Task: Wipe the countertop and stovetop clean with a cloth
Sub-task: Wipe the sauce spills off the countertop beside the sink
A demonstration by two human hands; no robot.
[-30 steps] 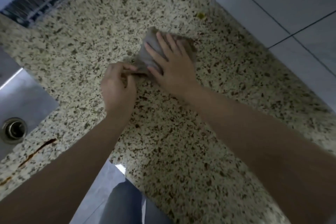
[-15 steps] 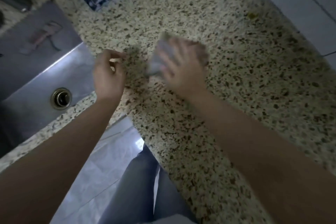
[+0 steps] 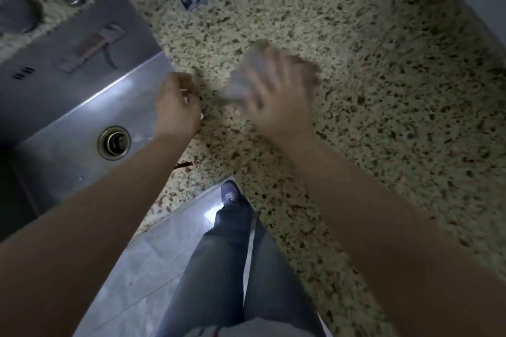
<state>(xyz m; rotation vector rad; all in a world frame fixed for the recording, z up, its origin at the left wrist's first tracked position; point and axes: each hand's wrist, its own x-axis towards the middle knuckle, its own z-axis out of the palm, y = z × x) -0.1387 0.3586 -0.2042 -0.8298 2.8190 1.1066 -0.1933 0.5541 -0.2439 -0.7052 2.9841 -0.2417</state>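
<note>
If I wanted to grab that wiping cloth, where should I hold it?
Probably the bunched grey end of the cloth that sticks out past the right hand, coming from the sink side. The rest lies under that hand on the countertop. The picture is blurry, so the folds are unclear.

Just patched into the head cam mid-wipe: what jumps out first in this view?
The right hand pressing a grey cloth onto the speckled countertop, blurred by motion, at centre. The left hand, fingers curled, is beside it at the steel sink edge. A brown streak marks the counter's front lip.
</note>
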